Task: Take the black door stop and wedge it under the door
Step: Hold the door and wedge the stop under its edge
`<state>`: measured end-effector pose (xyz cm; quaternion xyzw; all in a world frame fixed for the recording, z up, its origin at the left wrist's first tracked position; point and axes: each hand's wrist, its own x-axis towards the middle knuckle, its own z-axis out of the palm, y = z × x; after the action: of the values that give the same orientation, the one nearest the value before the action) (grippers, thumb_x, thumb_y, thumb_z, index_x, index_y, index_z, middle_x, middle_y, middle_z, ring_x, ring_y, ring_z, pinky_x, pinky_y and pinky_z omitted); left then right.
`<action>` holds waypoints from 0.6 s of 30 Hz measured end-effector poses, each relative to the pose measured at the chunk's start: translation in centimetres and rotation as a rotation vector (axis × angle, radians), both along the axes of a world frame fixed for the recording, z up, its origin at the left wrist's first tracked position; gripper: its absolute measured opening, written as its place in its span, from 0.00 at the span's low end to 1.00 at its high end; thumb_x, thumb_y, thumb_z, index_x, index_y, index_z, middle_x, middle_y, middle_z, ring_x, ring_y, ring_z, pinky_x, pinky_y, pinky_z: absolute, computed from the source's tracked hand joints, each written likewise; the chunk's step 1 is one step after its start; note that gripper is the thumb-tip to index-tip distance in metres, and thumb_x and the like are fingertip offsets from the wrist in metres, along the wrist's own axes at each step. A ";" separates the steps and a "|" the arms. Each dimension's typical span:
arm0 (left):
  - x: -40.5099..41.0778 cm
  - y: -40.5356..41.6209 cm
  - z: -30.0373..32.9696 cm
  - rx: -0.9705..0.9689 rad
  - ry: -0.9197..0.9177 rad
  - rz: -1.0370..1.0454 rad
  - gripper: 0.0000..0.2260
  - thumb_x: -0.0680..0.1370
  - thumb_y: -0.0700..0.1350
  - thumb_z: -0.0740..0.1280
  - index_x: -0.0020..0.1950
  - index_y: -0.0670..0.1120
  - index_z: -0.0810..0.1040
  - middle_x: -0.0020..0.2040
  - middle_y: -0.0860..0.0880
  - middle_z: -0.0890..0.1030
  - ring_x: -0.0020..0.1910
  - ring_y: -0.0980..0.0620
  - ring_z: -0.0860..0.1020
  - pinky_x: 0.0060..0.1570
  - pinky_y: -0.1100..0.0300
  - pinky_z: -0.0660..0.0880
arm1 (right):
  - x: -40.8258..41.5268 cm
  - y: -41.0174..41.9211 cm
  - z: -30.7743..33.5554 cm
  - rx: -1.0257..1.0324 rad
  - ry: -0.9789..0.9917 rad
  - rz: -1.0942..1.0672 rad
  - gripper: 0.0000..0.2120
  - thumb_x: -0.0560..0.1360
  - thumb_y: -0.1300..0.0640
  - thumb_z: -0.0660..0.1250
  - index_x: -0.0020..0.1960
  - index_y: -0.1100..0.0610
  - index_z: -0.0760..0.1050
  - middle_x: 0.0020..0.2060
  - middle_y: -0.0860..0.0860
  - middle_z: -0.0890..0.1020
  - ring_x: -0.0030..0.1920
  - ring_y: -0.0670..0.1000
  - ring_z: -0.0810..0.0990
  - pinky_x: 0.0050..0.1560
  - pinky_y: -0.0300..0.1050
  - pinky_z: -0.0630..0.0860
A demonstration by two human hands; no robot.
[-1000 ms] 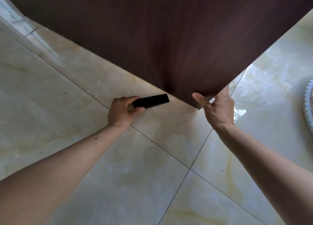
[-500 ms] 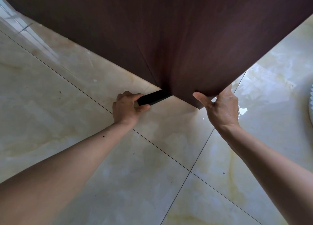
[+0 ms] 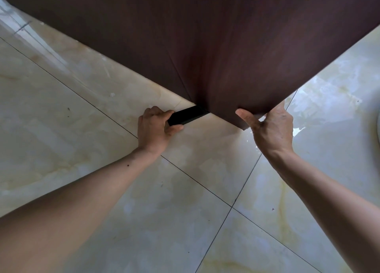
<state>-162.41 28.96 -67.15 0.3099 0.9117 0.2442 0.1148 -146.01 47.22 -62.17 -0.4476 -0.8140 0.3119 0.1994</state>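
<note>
A dark brown wooden door (image 3: 216,46) fills the top of the head view, its bottom corner low over the pale marble floor. The black door stop (image 3: 186,115) lies on the floor with its far tip under the door's bottom edge. My left hand (image 3: 154,128) is shut on the near end of the stop. My right hand (image 3: 271,128) grips the door's bottom corner, thumb on the near face and fingers behind the edge.
Glossy cream floor tiles (image 3: 185,221) with dark grout lines spread below the door. A pale round object (image 3: 378,126) shows at the right edge. To the right of the door the floor has a bright reflection.
My left hand has pushed the door stop forward and right, from lying clear of the door to having its tip beneath the bottom edge. My right hand keeps its hold on the door corner.
</note>
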 end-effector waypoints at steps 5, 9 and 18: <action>-0.5 -0.3 -0.2 0.089 -0.081 0.023 0.22 0.65 0.54 0.76 0.56 0.47 0.83 0.43 0.41 0.80 0.50 0.40 0.77 0.54 0.46 0.74 | 0.1 0.0 0.1 -0.020 -0.006 0.004 0.33 0.69 0.41 0.73 0.65 0.58 0.65 0.45 0.56 0.83 0.44 0.60 0.78 0.46 0.52 0.76; -0.6 -0.4 -0.2 0.132 -0.112 0.054 0.29 0.60 0.58 0.76 0.57 0.44 0.82 0.47 0.41 0.82 0.51 0.41 0.78 0.54 0.48 0.76 | 0.2 -0.1 0.1 -0.073 0.011 0.013 0.32 0.69 0.42 0.73 0.64 0.57 0.66 0.51 0.54 0.83 0.49 0.57 0.77 0.47 0.47 0.73; -0.8 -1.2 -0.3 0.189 -0.158 0.061 0.31 0.60 0.53 0.80 0.60 0.45 0.80 0.53 0.43 0.83 0.55 0.44 0.78 0.58 0.56 0.73 | 0.4 -0.3 1.0 -0.098 0.010 -0.001 0.30 0.67 0.44 0.75 0.60 0.57 0.67 0.51 0.51 0.82 0.51 0.55 0.78 0.51 0.52 0.76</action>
<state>-163.16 27.78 -67.48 0.2713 0.8816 0.3562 0.1492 -145.56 46.95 -61.13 -0.4556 -0.7966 0.3534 0.1816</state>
